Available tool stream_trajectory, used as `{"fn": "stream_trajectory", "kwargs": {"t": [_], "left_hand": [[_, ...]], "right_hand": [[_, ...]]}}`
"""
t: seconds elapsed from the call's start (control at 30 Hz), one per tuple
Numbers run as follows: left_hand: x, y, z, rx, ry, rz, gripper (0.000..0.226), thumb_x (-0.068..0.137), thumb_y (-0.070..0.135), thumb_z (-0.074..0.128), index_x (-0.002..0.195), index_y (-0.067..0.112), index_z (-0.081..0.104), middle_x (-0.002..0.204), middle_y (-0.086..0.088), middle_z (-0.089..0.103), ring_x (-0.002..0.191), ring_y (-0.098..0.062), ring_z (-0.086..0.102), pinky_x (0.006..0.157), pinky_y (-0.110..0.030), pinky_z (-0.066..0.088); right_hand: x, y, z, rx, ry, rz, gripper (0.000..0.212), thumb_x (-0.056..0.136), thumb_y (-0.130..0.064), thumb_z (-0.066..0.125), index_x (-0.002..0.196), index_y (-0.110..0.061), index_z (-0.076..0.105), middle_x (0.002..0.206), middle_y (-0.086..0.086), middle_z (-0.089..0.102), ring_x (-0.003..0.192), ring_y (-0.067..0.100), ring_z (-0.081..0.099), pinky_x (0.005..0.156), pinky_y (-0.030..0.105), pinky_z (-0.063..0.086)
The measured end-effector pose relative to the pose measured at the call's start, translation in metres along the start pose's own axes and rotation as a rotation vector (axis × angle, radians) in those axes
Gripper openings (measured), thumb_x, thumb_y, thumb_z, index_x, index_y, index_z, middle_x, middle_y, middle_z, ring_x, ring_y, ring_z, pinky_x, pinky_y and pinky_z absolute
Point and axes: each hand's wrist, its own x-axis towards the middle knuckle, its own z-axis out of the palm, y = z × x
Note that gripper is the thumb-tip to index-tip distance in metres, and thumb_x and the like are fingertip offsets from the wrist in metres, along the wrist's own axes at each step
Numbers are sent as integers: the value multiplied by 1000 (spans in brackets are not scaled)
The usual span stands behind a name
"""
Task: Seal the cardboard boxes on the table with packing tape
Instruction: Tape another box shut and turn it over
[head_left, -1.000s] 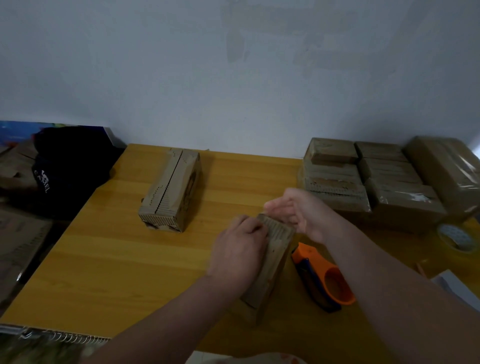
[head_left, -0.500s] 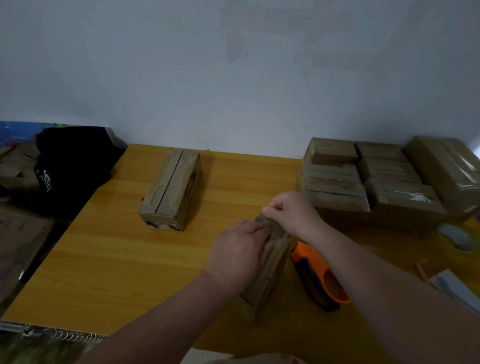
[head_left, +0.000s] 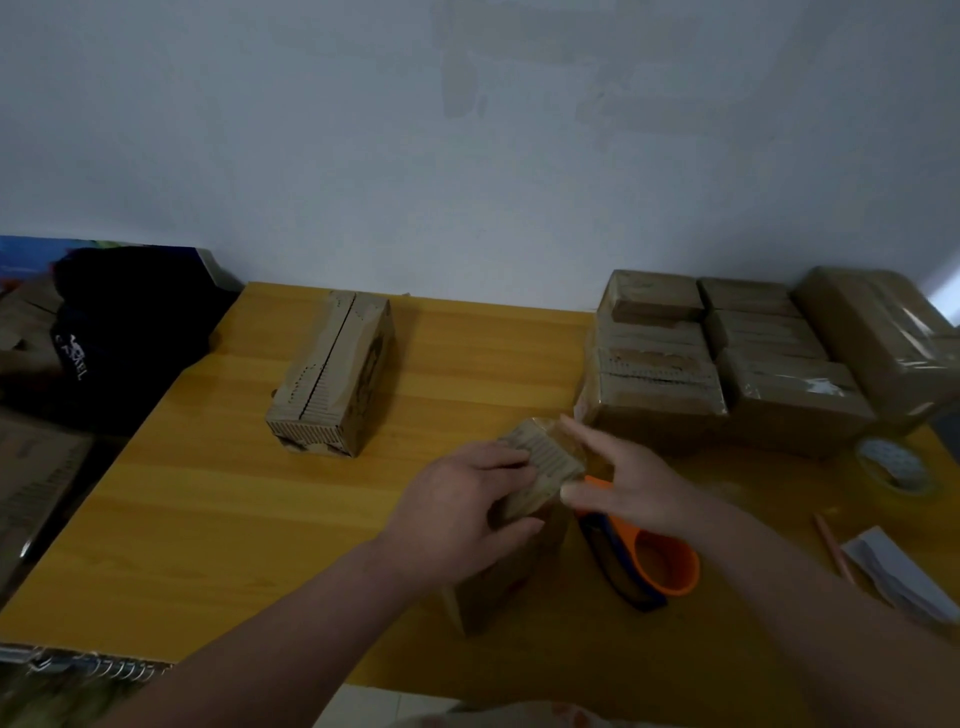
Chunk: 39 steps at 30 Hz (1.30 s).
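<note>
- A small cardboard box (head_left: 543, 467) is held tilted on end on the table (head_left: 208, 519), just left of the orange tape dispenser (head_left: 654, 566).
- Its upper end is gripped by the left hand (head_left: 462, 512), fingers curled over the top; the right hand (head_left: 618, 483) is spread loose, thumb touching the box's end, nothing grasped.
- A stack of taped boxes (head_left: 727, 364) is seen beyond the dispenser, apparently finished.
- An open-seamed box (head_left: 332, 374), far left of the dispenser, is judged yet to be sealed.

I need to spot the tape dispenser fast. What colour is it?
The dispenser is orange with a dark blue edge; head view shows it.
</note>
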Motion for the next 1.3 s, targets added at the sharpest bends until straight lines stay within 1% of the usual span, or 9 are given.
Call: {"fn": "stream_trajectory", "kwargs": {"t": [0.07, 0.17, 0.4, 0.5, 0.7, 0.93, 1.1, 1.2, 1.3], "left_hand": [[-1, 0, 1, -10, 6, -4, 57, 81, 57, 51, 118, 17, 68, 125, 1, 64, 118, -16, 57, 96, -25, 40], [-2, 1, 1, -8, 7, 1, 55, 80, 56, 53, 115, 16, 70, 121, 1, 66, 113, -16, 59, 92, -23, 42], [-5, 2, 3, -13, 23, 15, 52, 80, 54, 55, 112, 16, 71, 118, 1, 67, 109, -14, 61, 91, -23, 44], [-5, 1, 3, -26, 28, 13, 51, 80, 54, 56, 112, 17, 71, 118, 1, 67, 110, -14, 61, 92, -23, 44], [-4, 2, 4, -15, 30, 36, 50, 80, 53, 55, 111, 16, 71, 117, 1, 67, 108, -16, 62, 89, -28, 50], [-4, 3, 5, -5, 62, 72, 49, 79, 52, 55, 108, 16, 72, 112, 3, 68, 103, -15, 64, 84, -27, 54], [-2, 3, 6, -10, 48, 85, 49, 79, 51, 56, 110, 16, 71, 113, 2, 68, 103, -16, 64, 83, -32, 56], [0, 3, 6, -6, 46, 75, 49, 79, 52, 55, 109, 17, 71, 112, 3, 68, 102, -16, 64, 79, -33, 58], [-1, 3, 6, -16, 33, 78, 48, 79, 51, 55, 109, 17, 71, 112, 3, 68, 102, -15, 63, 80, -31, 57]], "right_hand": [[0, 2, 4, -98, -63, -54, 114, 63, -68, 70, 153, -38, 7, 159, -9, 19, 144, 12, 20, 116, 40, 27], [0, -5, 8, -255, -29, -142, 121, 64, -63, 77, 154, -35, 2, 160, -13, 14, 145, 7, 14, 118, 35, 21], [-8, -16, 6, -673, 49, -196, 121, 68, -77, 62, 153, -31, -11, 160, -17, -9, 148, 10, 3, 115, 34, 25], [-6, -15, 7, -777, 83, -216, 121, 70, -77, 60, 152, -29, -15, 160, -16, -15, 149, 12, 0, 114, 34, 26], [-9, -12, 8, -853, 91, -224, 119, 75, -69, 63, 151, -27, -19, 160, -11, -17, 149, 16, 1, 115, 34, 23], [-15, -12, 10, -823, 115, -234, 112, 80, -63, 62, 151, -25, -16, 161, -10, -12, 149, 13, 5, 113, 31, 27], [-17, -14, 11, -818, 90, -272, 111, 79, -61, 64, 145, -29, -20, 158, -12, -14, 149, 15, 5, 114, 34, 27], [-16, -15, 13, -817, 78, -272, 113, 78, -65, 63, 141, -32, -25, 151, -16, -25, 149, 14, -5, 116, 35, 23], [-18, -16, 12, -835, 28, -267, 118, 76, -66, 64, 144, -30, -26, 148, -18, -32, 146, 11, -18, 118, 33, 9]]}}
